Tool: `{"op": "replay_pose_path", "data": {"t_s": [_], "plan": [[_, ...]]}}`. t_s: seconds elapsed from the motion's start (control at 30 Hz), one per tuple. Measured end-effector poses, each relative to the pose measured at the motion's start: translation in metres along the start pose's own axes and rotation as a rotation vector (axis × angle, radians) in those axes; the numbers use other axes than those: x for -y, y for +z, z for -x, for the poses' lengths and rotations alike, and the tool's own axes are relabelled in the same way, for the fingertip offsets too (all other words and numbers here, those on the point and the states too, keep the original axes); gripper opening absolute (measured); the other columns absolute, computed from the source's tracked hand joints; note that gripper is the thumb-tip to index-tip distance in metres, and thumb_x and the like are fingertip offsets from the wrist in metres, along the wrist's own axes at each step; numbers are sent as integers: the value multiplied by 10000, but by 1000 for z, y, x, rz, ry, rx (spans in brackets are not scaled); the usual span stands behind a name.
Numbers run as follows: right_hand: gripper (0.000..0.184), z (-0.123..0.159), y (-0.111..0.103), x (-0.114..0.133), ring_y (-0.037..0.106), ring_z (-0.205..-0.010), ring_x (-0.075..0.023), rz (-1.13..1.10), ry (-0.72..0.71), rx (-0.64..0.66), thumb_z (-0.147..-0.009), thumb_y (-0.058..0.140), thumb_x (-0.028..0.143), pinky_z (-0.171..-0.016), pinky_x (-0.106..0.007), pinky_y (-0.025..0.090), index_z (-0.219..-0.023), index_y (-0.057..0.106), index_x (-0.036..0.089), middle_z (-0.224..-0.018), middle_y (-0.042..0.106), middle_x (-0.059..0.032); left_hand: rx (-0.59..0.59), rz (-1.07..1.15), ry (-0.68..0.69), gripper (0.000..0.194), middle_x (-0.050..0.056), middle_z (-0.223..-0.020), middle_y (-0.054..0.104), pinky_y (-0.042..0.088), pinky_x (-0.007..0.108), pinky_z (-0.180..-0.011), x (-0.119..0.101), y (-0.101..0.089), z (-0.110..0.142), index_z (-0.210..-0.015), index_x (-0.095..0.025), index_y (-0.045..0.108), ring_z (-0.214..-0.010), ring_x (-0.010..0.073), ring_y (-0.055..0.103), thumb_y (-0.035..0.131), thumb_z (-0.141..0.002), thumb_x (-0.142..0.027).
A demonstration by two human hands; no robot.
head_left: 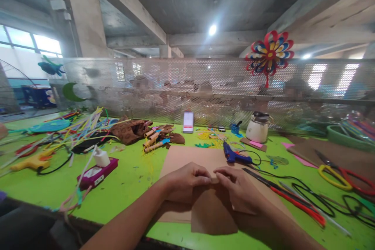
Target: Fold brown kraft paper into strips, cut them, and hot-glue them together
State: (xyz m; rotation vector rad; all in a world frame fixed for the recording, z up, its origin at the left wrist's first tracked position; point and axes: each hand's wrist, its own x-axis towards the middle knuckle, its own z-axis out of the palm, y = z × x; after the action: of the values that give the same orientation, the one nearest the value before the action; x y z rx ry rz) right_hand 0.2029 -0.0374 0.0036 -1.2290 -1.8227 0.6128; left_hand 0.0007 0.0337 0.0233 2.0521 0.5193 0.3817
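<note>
Both of my hands grip the far edge of a piece of brown craft paper (pixel 213 213), which hangs toward me with a pointed lower side. My left hand (pixel 191 175) pinches the edge from the left, thumb and fingers pressed together. Close beside it, my right hand (pixel 237 183) pinches the same edge, which looks folded or rolled between the fingertips. Beneath both hands lies a larger light brown sheet (pixel 181 158) on the green table. A blue glue gun (pixel 236 154) rests at that sheet's far right corner, just beyond my right hand.
Right of my hands lie a red-handled long tool (pixel 301 203), black cables and scissors (pixel 334 175). A white jug (pixel 258 127) and a phone (pixel 188 122) stand behind. Left are a purple power strip (pixel 98 174), a yellow glue gun (pixel 32 162) and tangled colored strips (pixel 88 125).
</note>
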Motion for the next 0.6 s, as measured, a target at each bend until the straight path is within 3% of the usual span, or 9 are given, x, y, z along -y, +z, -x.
{"op": "replay_pose_path", "data": {"t_s": [0.13, 0.3, 0.47, 0.6], "plan": [[416, -4, -6, 8, 548, -654, -172, -144, 132, 80, -802, 535, 509, -588, -266, 413, -671, 652, 132, -662, 629, -44, -28, -100, 7, 357, 25, -770, 632, 403, 220, -675, 0, 1, -1, -872, -127, 668, -709, 129, 523, 528, -839, -454], [353, -5, -7, 9, 536, -624, -159, -288, 257, 22, -670, 663, 487, -598, -265, 416, -657, 654, 134, -626, 620, -24, -67, -245, 11, 319, 40, -845, 662, 411, 216, -701, -5, 4, -2, -945, -136, 669, -766, 141, 556, 491, -872, -390], [286, -5, -8, 2, 523, -606, -150, -154, 220, -45, -693, 636, 418, -573, -253, 401, -631, 636, 139, -607, 602, -21, -104, -324, 9, 375, 49, -871, 667, 394, 224, -691, -10, 13, 0, -960, -137, 665, -771, 149, 555, 450, -889, -435], [271, -7, -11, -3, 525, -610, -151, -21, 167, -47, -740, 582, 392, -565, -250, 399, -653, 631, 140, -625, 605, -27, -171, -401, -58, 484, 52, -788, 640, 331, 220, -558, -13, 19, 6, -881, -118, 654, -652, 128, 490, 370, -903, -510]]}}
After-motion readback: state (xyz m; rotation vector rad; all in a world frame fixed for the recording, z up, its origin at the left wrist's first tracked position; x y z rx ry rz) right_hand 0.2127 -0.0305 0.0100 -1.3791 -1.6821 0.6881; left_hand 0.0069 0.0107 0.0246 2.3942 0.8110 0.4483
